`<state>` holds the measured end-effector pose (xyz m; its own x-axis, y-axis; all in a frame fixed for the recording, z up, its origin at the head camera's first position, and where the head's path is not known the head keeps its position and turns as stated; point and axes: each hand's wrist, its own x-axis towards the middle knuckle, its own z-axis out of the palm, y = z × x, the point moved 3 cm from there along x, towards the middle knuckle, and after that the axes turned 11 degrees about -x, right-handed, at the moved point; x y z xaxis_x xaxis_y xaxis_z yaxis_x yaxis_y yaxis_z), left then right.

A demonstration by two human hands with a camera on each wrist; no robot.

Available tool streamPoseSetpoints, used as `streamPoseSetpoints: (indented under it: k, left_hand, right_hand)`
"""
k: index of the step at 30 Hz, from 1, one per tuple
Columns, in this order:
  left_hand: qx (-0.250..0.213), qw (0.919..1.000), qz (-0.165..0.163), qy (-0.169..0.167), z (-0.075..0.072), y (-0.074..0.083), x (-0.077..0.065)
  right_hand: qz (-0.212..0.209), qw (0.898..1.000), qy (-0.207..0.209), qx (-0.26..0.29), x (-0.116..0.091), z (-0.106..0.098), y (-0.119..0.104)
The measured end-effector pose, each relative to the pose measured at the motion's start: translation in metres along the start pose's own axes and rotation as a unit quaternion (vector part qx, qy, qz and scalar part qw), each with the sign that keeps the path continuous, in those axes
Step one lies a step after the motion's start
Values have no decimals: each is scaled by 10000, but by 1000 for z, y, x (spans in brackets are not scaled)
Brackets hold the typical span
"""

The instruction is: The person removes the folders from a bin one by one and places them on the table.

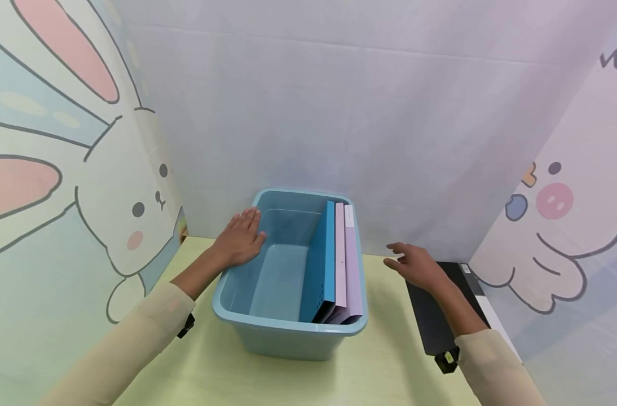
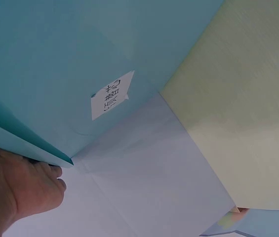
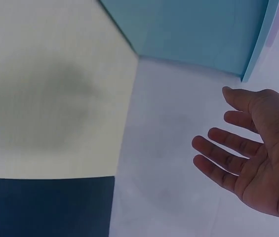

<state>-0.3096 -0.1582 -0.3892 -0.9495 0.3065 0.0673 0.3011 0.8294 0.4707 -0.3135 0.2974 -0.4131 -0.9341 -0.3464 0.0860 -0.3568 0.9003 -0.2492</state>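
A light blue plastic bin (image 1: 278,324) stands on the table, with three file boxes upright along its right side. These are a blue file box (image 1: 330,254), a pink file box (image 1: 340,254) and a purple file box (image 1: 353,270). My left hand (image 1: 239,239) lies over the bin's left rim, fingers straight. In the left wrist view, that hand (image 2: 28,185) is right at the rim. To the right of the bin, my right hand (image 1: 414,265) is in the air with fingers spread and holds nothing. Beneath its forearm lies a black file box (image 1: 430,321).
A white label (image 2: 112,96) with handwriting is stuck on the bin's outer left wall. Behind the bin hangs a pale curtain (image 1: 308,124). Panels with a cartoon rabbit (image 1: 131,192) and a pale cartoon figure (image 1: 567,237) flank the pale yellow table (image 1: 379,361).
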Motion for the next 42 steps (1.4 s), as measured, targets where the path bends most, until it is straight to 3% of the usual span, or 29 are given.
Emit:
streamPoseSetpoints:
  k: [23, 35, 42]
  left_hand:
    - [8, 10000, -35, -35, 2, -1, 1]
    - [42, 9999, -81, -90, 4, -5, 6]
    - [20, 9999, -71, -92, 4, -4, 6]
  right_hand:
    - [-287, 9977, 578, 215, 27, -35, -79]
    - [-328, 9980, 269, 464, 39, -28, -120]
    - [-365, 9990, 232, -107, 46, -25, -134]
